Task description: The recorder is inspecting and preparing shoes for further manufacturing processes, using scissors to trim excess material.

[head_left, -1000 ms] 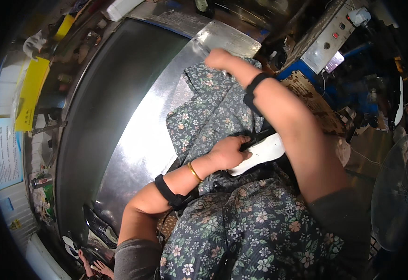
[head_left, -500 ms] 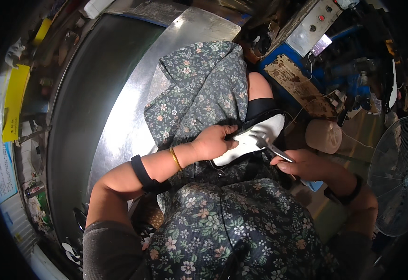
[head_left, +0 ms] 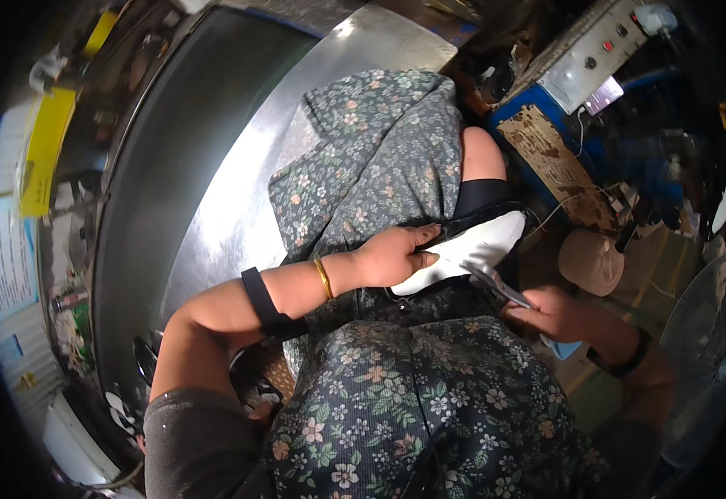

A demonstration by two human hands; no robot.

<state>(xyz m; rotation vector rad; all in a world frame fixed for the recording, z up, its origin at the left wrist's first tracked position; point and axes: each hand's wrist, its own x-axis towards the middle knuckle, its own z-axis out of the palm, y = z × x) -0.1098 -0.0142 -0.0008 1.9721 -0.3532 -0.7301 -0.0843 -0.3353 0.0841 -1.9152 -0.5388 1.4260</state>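
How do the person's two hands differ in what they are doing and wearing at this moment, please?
The left hand lies flat, pressing the white shoe part; the right hand is curled around a metal tool. The left wrist carries a gold bangle; the right wrist has a dark band. Both are bare.

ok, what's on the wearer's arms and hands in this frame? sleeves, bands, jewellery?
Both hands are bare, no gloves. The left hand has a thin gold bangle at the wrist and a black band round the forearm; a dark grey sleeve covers the upper arm. The right hand has a black wristband.
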